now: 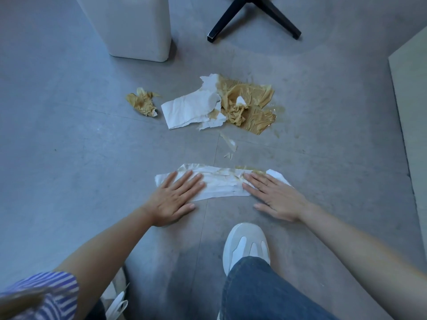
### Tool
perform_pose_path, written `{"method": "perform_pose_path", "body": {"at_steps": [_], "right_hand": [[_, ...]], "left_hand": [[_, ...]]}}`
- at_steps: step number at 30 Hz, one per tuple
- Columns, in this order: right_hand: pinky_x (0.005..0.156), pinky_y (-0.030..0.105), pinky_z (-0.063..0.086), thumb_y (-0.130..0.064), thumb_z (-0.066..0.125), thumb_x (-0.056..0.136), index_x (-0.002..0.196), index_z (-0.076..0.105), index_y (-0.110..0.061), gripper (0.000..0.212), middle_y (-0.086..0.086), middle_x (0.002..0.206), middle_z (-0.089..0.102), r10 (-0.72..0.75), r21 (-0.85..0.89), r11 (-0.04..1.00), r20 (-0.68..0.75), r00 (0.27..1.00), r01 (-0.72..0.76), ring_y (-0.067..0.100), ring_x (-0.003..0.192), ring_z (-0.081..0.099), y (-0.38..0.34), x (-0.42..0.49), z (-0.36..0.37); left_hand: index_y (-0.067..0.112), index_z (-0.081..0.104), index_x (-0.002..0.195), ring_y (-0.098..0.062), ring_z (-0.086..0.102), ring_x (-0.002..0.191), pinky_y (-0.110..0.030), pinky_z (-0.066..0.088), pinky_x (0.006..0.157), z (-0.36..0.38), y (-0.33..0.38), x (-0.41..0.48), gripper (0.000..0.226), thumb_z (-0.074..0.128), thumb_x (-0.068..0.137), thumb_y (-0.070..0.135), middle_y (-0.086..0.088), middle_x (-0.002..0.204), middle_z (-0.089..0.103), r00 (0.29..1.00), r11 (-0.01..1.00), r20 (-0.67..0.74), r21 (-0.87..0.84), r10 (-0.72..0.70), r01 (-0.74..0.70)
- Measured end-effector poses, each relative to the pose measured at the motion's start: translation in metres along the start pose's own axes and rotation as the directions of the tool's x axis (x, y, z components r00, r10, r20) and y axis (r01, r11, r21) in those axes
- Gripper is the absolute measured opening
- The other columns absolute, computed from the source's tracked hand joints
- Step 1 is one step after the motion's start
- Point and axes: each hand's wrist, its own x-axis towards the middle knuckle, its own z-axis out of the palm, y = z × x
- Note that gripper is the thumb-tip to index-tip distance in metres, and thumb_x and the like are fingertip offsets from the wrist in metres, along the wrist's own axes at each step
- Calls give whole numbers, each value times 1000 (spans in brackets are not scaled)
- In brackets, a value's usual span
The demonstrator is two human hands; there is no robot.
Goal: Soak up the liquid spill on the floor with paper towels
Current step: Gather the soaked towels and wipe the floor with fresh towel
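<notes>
Open room first: the grey floor (69, 158) is bare on the left side and in the strip between the two towel patches. A white bin (129, 26) stands at the far left, black chair legs (221, 21) splay out at the far middle, and a pale panel (413, 100) runs along the right edge, so that side is tighter. Nearest the camera there's a white shoe (246, 245), a jeans leg (258, 292) and a striped sleeve (46, 292).

The paper towel strip (221, 181) lies flat on the floor right in front of the shoe. The left hand (174, 199) is pressed flat on its left end, fingers spread and straight. The right hand (275, 197) lies flat on the right end the same way, gripping nothing. The strip is mostly white, with yellow-brown staining along its far edge.

Farther off is the soaked pile (247, 105), brown and crumpled on its right half, white and torn on its left. Brownish liquid (277, 109) shines just beside its right edge. A crumpled wad (143, 102), brown all through, sits apart to the pile's left. Small scraps (228, 142) lie between pile and strip.

The towels look thin and wrinkly, and the floor is matte with faint tile seams.
</notes>
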Motion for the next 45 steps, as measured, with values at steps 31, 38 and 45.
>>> {"method": "perform_pose_path", "body": {"at_steps": [31,38,45], "right_hand": [[54,26,36,0,58,79,64,62,-17,23,5,66,57,870,981,-169,196,453,-100,21,65,51,36,32,-71],[47,20,46,5,46,80,73,62,-10,23,2,59,63,746,921,-314,89,660,230,16,53,59,43,28,-117],[61,28,46,0,52,82,86,69,-15,23,11,88,66,849,986,-100,156,505,-136,22,75,58,62,39,-99]], "left_hand": [[23,45,133,-20,43,116,-31,32,88,-52,36,78,51,60,86,37,3,129,47,923,863,-29,-367,-384,347],[18,24,148,-21,44,129,-42,34,106,-78,39,117,81,69,83,31,-1,142,47,941,665,93,-685,-325,297],[6,59,123,-6,54,71,-13,42,65,-98,38,148,42,69,82,7,6,80,58,937,409,235,-852,-257,326]]}}
